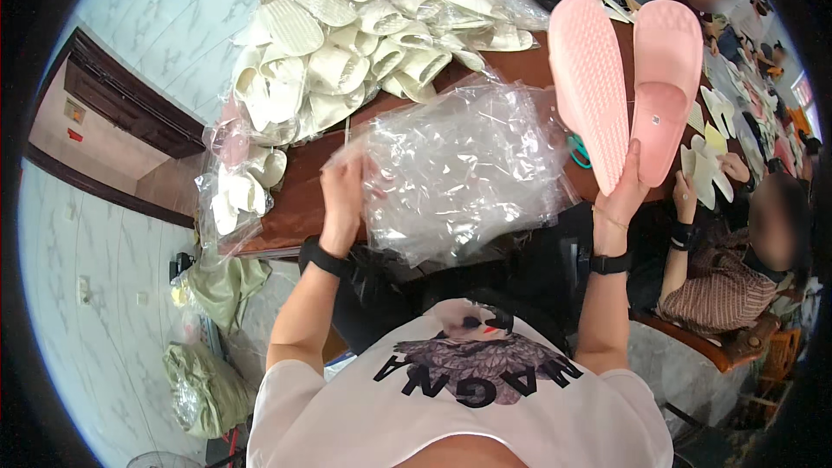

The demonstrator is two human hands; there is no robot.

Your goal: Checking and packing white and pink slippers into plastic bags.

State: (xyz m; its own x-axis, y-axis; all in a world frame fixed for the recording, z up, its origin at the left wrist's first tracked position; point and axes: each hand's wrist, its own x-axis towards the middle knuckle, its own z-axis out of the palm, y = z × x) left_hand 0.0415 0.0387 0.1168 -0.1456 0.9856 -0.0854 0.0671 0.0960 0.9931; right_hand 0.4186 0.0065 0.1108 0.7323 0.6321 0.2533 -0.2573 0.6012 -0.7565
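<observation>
In my right hand point(622, 189) I hold up a pair of pink slippers point(666, 61) by their lower ends. One slipper shows its ridged sole, and the other shows its footbed and strap. My left hand point(343, 195) is at the left edge of a pile of clear plastic bags point(464, 169) on the table. Its fingers are closed on the edge of a bag, with the fingertips partly blurred. Wide black bands circle both my wrists.
Bagged white slippers point(338, 61) are heaped on the far left of the brown table point(299, 218). Green-handled scissors point(579, 152) lie right of the bags. At the right, a co-worker point(724, 269) holds white slippers point(706, 172). Green sacks point(208, 390) stand on the floor, lower left.
</observation>
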